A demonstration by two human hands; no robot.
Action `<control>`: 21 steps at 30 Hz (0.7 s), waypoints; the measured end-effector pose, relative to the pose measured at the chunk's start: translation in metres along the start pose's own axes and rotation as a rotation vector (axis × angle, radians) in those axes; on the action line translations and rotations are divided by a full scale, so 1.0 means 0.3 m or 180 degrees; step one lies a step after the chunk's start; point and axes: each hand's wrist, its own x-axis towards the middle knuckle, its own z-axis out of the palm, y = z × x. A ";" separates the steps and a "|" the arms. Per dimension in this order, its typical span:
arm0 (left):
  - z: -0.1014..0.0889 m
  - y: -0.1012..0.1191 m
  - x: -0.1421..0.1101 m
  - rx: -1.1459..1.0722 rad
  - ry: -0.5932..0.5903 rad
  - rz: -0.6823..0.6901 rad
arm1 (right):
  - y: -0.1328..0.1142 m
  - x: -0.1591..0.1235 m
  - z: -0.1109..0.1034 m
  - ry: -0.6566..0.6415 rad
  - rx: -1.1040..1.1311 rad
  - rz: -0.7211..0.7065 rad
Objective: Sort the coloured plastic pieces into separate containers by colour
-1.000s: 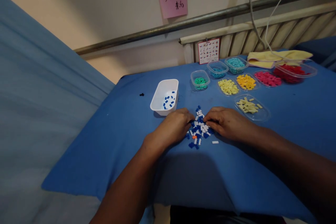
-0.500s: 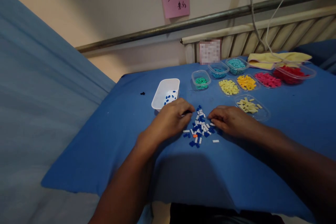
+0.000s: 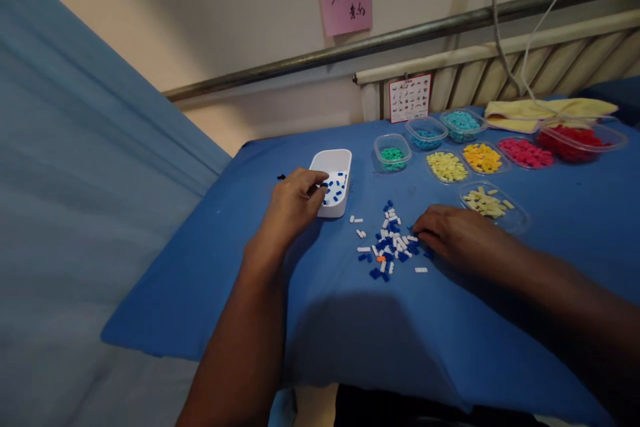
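Observation:
A loose pile of small white and blue building bricks (image 3: pixel 394 240) lies on the blue cloth, with one orange brick (image 3: pixel 381 259) among them. My left hand (image 3: pixel 297 197) hovers at the left rim of a white plastic tub (image 3: pixel 336 210), thumb and forefinger closed around a small dark blue brick (image 3: pixel 324 185). Several blue bricks are scattered on the tub's floor. At the pile's right edge rests my right hand (image 3: pixel 447 232), its fingers drawn together. A bluish bit shows by its fingertips, but what they hold is unclear.
Clear boxes hold green bricks (image 3: pixel 393 157), blue bricks (image 3: pixel 425 140), light blue bricks (image 3: pixel 462 121) and red bricks (image 3: pixel 575 140). Shallow lids carry yellow, orange, pink and cream bricks. A yellow cloth (image 3: pixel 550 113) lies behind, near a radiator (image 3: pixel 465 83). A small black object (image 3: pixel 281 177) sits left of the tub.
My left hand has left the pile and moved up-left to the tub. A few white bricks now lie apart on the pile's left. My right hand has drawn slightly away to the right.

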 end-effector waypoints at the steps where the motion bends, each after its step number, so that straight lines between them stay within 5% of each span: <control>1: 0.001 -0.005 0.000 0.0029 0.0055 0.0076 | -0.001 -0.002 0.000 -0.0038 -0.0110 0.0001; 6: 0.011 -0.029 0.003 0.0021 0.0571 0.0162 | -0.003 -0.007 -0.009 -0.0174 -0.0370 -0.0029; 15: 0.133 -0.139 0.031 -0.1205 0.0614 -0.1265 | 0.011 -0.007 -0.033 -0.0141 -0.0186 0.0055; 21: 0.150 -0.113 0.034 -0.1538 0.0864 -0.1434 | 0.002 0.017 -0.035 0.0036 0.0046 0.0389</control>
